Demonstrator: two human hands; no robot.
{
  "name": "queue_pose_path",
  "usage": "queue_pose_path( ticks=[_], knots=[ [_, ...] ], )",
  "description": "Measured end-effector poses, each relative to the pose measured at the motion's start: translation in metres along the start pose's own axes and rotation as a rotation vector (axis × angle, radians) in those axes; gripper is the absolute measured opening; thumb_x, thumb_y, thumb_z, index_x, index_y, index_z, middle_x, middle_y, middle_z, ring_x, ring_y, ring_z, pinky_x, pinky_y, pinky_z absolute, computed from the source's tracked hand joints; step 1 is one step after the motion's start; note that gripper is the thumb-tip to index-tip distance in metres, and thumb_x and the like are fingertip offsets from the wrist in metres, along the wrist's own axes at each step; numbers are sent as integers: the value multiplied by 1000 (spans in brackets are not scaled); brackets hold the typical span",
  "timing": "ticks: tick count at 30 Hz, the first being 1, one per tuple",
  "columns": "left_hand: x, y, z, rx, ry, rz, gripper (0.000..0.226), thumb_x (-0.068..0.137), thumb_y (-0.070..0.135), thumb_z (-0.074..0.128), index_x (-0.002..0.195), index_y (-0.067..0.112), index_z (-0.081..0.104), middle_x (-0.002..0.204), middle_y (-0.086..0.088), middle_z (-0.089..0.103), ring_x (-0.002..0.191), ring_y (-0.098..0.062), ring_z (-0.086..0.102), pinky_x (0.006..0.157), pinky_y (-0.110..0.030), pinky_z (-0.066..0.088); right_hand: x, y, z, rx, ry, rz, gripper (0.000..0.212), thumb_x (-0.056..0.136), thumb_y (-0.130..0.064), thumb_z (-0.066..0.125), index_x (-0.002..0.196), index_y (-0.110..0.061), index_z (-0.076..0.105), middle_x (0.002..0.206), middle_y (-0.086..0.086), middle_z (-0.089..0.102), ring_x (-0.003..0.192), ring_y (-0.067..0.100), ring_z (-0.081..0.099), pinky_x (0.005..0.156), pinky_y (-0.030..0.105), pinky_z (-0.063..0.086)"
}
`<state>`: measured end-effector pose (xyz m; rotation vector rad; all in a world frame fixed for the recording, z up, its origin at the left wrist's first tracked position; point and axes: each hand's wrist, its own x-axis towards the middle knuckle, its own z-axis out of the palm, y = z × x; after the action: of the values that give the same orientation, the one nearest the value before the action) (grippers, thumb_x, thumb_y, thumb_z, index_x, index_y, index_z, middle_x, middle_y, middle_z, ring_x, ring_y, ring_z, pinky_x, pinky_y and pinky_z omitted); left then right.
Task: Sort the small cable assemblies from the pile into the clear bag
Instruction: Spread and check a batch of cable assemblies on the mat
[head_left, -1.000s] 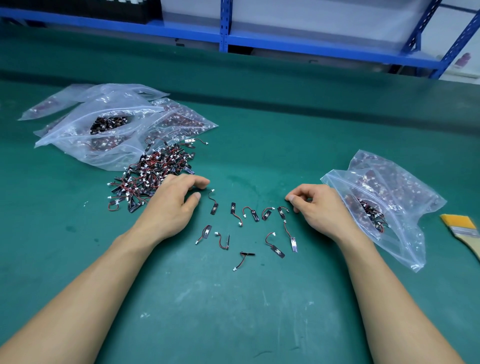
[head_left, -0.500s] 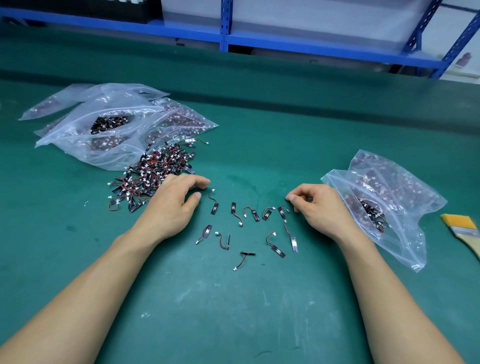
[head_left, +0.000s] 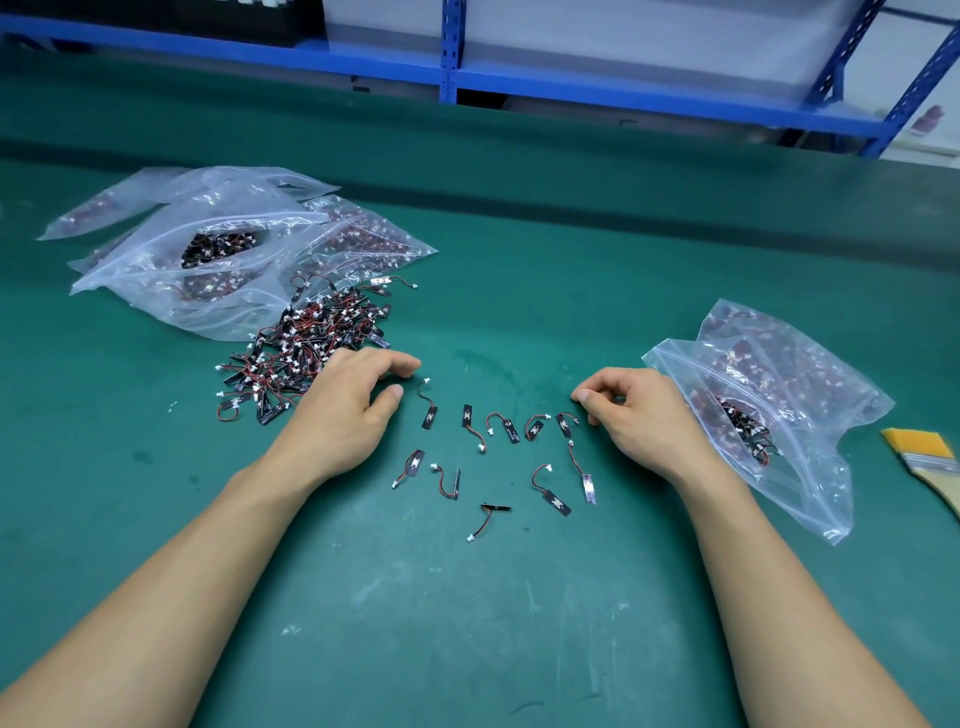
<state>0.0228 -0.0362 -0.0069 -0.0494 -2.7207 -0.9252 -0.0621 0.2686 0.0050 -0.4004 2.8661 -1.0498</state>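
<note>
Green desk (head_left: 467, 649), with the pile of small cable assemblies (head_left: 306, 353) dumped at the left, right up against a heap of clear zip bags (head_left: 156, 280) that are already stuffed with the same parts. About ten loose assemblies (head_left: 511, 428) are spread out in two rough rows between the hands. Each one is a black tab with a red and black wire and a white plug. Tiny white markings are printed on the tabs, but they're way too small to be read.

The left hand (head_left: 348, 410) is rested on the desk at the near edge of the pile, fingers loosely curled, nothing held. The right hand (head_left: 639, 410) is curled tighter, thumb and fingertips tucked together just beside the rightmost loose assembly. Whether anything is actually pinched can't be told.

The clear bag (head_left: 810, 483) is laid open just right of the right hand, partly filled. A yellow-bristled brush (head_left: 930, 457) is parked past it, and blue shelving (head_left: 571, 88) is seen behind.
</note>
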Motion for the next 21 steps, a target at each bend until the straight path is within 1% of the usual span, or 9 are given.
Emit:
queue_pose_path(
  ticks=[9, 16, 21],
  knots=[
    [1, -1, 1, 4, 4, 9, 30, 96, 9, 57, 123, 22, 64, 111, 16, 60, 109, -15, 45, 98, -28, 34, 1, 1, 1, 2, 2, 1, 19, 93, -28, 62, 76, -30, 69, 65, -16, 67, 56, 1, 52, 61, 29, 46],
    [0, -2, 2, -1, 2, 1, 30, 97, 10, 57, 123, 23, 63, 112, 16, 60, 109, -14, 45, 98, -27, 34, 1, 1, 1, 0, 1, -3, 19, 93, -28, 62, 76, -30, 70, 66, -16, 67, 55, 1, 52, 58, 26, 43],
    [0, -2, 1, 2, 2, 3, 30, 97, 11, 57, 123, 23, 63, 112, 16, 60, 110, -14, 45, 98, -27, 34, 1, 1, 1, -3, 2, -6, 19, 93, -28, 62, 76, -31, 69, 66, -17, 67, 57, 0, 53, 58, 27, 44]
  ],
)
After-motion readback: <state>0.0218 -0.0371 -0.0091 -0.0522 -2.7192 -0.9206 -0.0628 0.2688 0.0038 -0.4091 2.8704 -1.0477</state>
